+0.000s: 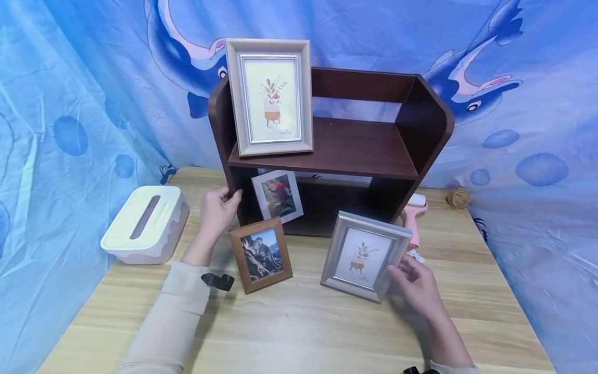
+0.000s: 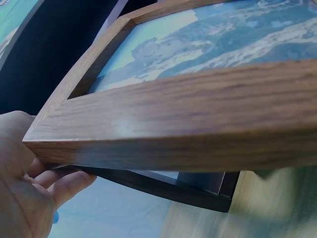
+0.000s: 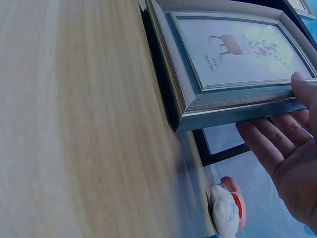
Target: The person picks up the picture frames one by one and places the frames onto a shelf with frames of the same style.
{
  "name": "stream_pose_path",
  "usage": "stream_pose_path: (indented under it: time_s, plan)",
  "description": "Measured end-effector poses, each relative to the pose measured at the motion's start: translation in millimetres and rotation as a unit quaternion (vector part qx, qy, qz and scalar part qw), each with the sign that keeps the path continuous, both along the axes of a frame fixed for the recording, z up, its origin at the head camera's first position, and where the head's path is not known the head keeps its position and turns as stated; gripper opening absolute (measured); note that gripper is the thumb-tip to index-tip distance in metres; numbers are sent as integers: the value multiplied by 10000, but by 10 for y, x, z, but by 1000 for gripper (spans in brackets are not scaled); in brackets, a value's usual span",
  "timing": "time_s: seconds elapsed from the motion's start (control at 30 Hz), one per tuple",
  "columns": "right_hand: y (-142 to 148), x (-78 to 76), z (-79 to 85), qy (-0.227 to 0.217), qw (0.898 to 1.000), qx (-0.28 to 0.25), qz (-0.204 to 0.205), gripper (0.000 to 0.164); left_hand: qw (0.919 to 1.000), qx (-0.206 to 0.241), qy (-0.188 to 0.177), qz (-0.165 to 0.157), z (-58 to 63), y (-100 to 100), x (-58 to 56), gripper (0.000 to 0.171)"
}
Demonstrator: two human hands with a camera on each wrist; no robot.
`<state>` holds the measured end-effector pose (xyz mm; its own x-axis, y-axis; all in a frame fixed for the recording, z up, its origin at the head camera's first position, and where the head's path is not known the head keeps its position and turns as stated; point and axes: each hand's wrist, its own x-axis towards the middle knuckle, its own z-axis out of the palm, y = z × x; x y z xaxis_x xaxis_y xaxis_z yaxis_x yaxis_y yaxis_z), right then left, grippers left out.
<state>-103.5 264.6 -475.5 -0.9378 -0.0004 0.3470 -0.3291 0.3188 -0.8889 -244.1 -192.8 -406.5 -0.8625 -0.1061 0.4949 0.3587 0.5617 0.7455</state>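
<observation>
My left hand (image 1: 218, 212) grips the front edge of the left side panel of a dark brown two-tier shelf (image 1: 364, 145), thumb over the edge. Just right of that wrist stands a wooden picture frame (image 1: 239, 254) with an animal photo; it covers part of the hand in the left wrist view. With its thumb on the face and fingers behind, my right hand (image 1: 418, 288) holds the right edge of a silver picture frame (image 1: 329, 265) with a potted-plant print. That frame leans back, its lower edge at the table.
A larger beige frame (image 1: 306, 104) stands on the upper tier, and a white frame (image 1: 295, 195) with a parrot picture on the lower. A white tissue box (image 1: 119, 228) is at left. A pink-handled roller (image 1: 411, 221) and twine ball (image 1: 458, 198) lie at right.
</observation>
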Motion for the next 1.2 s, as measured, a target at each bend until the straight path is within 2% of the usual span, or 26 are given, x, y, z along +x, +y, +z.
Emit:
stream_pose_path:
  time_s: [0.27,0.57,0.7,0.93,1.2]
  plan:
    - [-22,18,9,100,9998,-132,122,32,10000,-20,52,-25,-37,-10,17,20]
    - [-8,5,48,539,9971,-353,393,34,9996,-223,158,-37,-45,1,-36,21]
    - [3,2,89,489,9964,-517,455,33,9997,-197,152,5,-28,1,-26,20]
    - [22,28,158,417,9971,-590,242,34,9998,-96,191,-67,-27,-13,-38,20]
    - [37,37,296,441,9921,-1098,419,34,9998,-111,171,-37,-34,-15,-48,21]
